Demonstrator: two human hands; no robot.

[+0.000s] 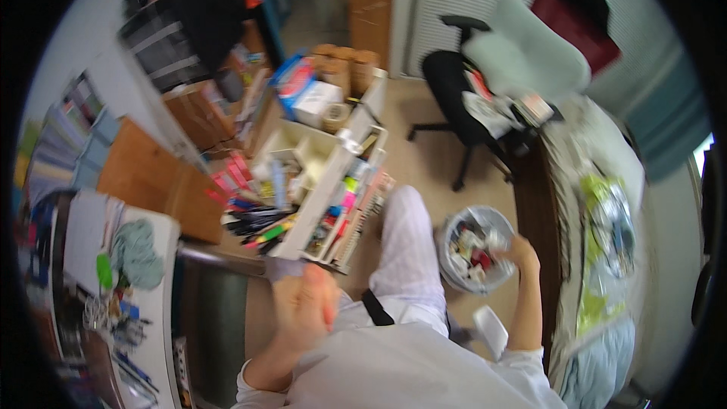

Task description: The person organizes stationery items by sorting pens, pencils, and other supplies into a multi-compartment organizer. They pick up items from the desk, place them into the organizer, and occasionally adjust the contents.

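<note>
My left hand (308,302) is curled and blurred in front of my white shirt, just below the near end of an opened white drawer unit (318,204); whether it holds anything is hidden. Markers, black pens and a blue stick-like item (278,184) fill the unit's near compartments, and a narrow side drawer (335,210) holds bright small items. On the right, my right hand (518,253) reaches over the rim of a lined waste bin (446,264), fingers stretched out and blurred. Crumpled paper and a dark red scrap (480,259) lie inside the bin.
An office chair (454,91) with things on its seat stands beyond the bin. To the right is a bed (559,272) bearing yellow-green packaging (596,193). A cluttered desk (162,272) with a grey-green cloth (138,253) runs along the left. Cardboard tubes (341,68) stand behind the drawer compartments.
</note>
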